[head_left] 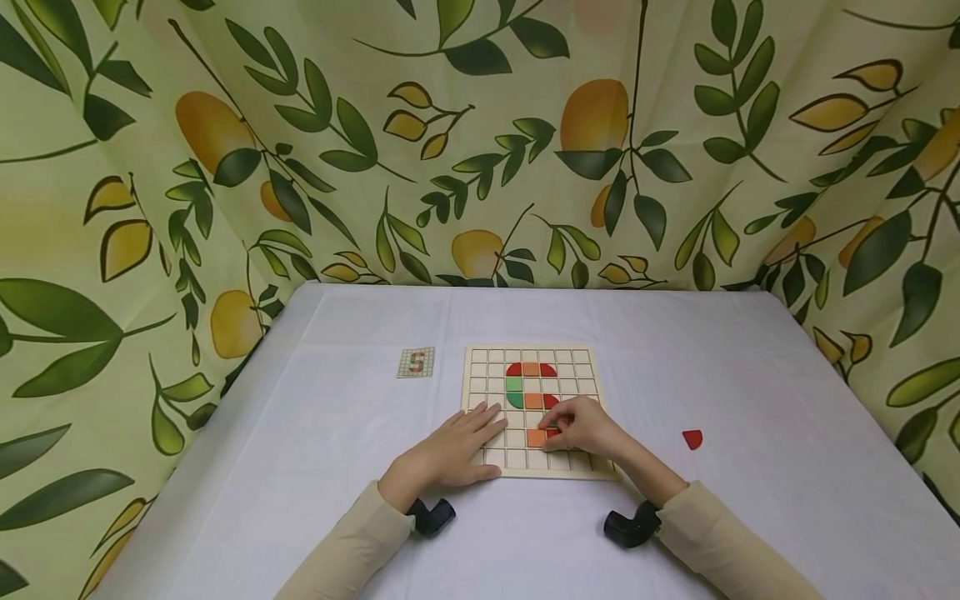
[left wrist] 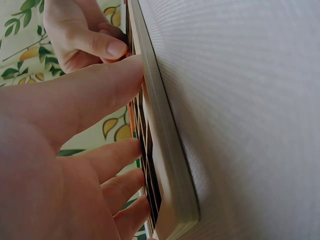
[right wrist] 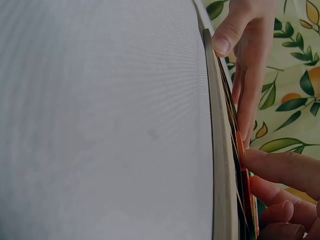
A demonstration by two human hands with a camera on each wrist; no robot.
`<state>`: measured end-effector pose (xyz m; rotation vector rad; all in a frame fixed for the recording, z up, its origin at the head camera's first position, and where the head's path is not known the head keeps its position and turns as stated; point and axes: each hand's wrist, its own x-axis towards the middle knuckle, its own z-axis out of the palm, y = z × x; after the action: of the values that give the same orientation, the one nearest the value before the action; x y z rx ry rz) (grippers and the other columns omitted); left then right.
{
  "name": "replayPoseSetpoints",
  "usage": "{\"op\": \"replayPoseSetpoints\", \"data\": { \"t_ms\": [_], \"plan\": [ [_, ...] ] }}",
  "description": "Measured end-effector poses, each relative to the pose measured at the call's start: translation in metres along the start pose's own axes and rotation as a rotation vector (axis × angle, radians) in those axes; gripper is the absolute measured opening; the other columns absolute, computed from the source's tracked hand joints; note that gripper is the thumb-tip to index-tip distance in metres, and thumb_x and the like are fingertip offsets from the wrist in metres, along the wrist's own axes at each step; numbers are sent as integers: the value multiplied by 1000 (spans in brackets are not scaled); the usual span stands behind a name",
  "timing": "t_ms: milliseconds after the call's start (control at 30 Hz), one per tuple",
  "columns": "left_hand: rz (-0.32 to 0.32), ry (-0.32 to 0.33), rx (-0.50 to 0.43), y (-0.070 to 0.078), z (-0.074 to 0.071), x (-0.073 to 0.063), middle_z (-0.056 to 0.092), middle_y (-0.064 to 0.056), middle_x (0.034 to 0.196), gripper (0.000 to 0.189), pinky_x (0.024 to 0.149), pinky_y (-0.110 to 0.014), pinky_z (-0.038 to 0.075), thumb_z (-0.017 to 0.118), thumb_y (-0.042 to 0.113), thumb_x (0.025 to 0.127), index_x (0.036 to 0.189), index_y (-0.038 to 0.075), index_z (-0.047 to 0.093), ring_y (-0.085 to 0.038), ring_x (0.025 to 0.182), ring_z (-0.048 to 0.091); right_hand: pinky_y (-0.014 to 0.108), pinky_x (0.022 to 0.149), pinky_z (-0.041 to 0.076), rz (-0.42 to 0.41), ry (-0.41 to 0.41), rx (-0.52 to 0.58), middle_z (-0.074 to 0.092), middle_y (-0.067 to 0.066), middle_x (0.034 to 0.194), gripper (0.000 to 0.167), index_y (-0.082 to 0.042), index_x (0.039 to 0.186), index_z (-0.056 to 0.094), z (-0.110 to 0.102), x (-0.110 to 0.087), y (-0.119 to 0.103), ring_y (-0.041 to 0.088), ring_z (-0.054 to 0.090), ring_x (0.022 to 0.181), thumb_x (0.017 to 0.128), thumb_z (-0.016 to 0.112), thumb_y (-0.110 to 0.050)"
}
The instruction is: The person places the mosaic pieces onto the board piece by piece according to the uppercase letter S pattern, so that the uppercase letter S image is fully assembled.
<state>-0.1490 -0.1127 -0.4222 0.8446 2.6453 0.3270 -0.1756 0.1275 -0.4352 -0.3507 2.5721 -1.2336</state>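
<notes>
A wooden grid board (head_left: 491,462) lies on the table, bearing flat red, orange and green pieces, some square and some rounded at a corner. My left hand (head_left: 456,448) rests on its near left part, fingers spread; in the left wrist view the thumb (left wrist: 100,95) lies against the board's edge. Over the lower right part, my right hand (head_left: 588,429) pinches a red piece (head_left: 552,432), mostly hidden by the fingers, beside an orange square (head_left: 536,437). In the right wrist view, thumb and fingertips touch the red piece (right wrist: 245,187) at the board's surface.
A small pattern card (head_left: 416,362) with an S-like figure lies left of the board. One loose red rounded piece (head_left: 692,439) lies on the white tablecloth (head_left: 360,400) to the right. A leaf-and-fruit patterned curtain (head_left: 480,167) hangs behind the table and at its sides.
</notes>
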Motion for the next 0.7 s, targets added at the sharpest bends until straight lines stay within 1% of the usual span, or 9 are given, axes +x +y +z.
{"op": "replayPoseSetpoints", "data": {
  "t_ms": [333, 500, 700],
  "plan": [
    [-1, -1, 0, -1, 1, 1, 20, -2, 164, 70, 125, -46, 20, 57, 44, 93, 152, 19, 30, -24, 154, 16, 17, 51, 30, -18, -6, 13, 40, -6, 56, 21, -1, 87, 75, -3, -3, 5, 7, 37, 57, 68, 84, -8],
    [2, 3, 8, 0, 1, 1, 21, -3, 164, 70, 125, -46, 20, 57, 44, 93, 152, 18, 31, -24, 154, 16, 16, 50, 30, -12, -24, 46, 42, -6, 57, 22, 0, 88, 75, -8, -7, 9, 5, 37, 55, 69, 83, -9],
    [-1, 4, 11, 0, 1, 1, 22, -3, 163, 70, 125, -46, 21, 59, 43, 92, 152, 18, 32, -24, 153, 17, 15, 52, 32, -16, -30, 48, 44, -6, 60, 22, 0, 89, 75, -15, -14, 12, 4, 39, 57, 70, 82, -11]
  ]
}}
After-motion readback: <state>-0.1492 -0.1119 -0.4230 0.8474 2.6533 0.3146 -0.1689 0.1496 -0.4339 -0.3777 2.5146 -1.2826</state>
